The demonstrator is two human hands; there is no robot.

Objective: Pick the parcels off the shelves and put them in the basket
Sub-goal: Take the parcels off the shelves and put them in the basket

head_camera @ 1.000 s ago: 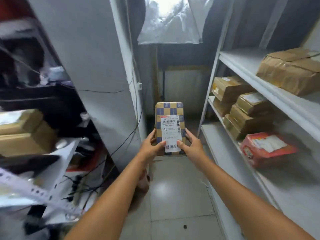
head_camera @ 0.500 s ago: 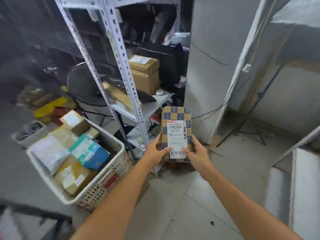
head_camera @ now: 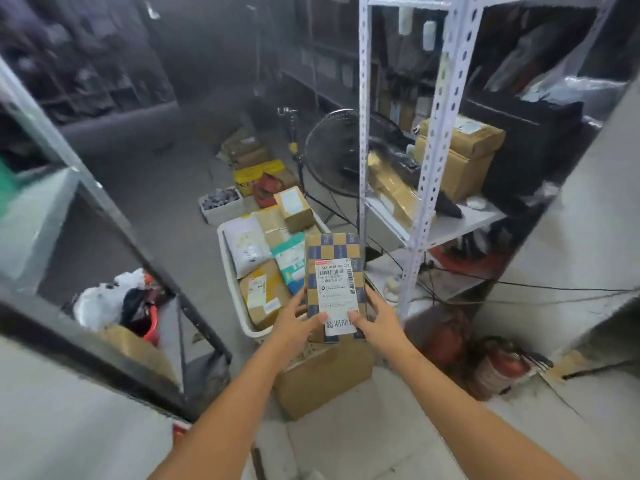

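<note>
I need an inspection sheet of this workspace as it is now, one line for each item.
Surface: grey floor, a cardboard box standing on it.
Job's things: checkered parcel held over the basket, which is already full of parcels.
Clutter: fan, bags, yellow crate.
Hands: left hand and right hand grip the parcel's lower end.
Cables: black cables run under the rack.
Surroundings: dim storeroom, shelves of boxes.

Basket [head_camera: 231, 271] left of shelving [head_camera: 420, 188], seemingly touching.
</note>
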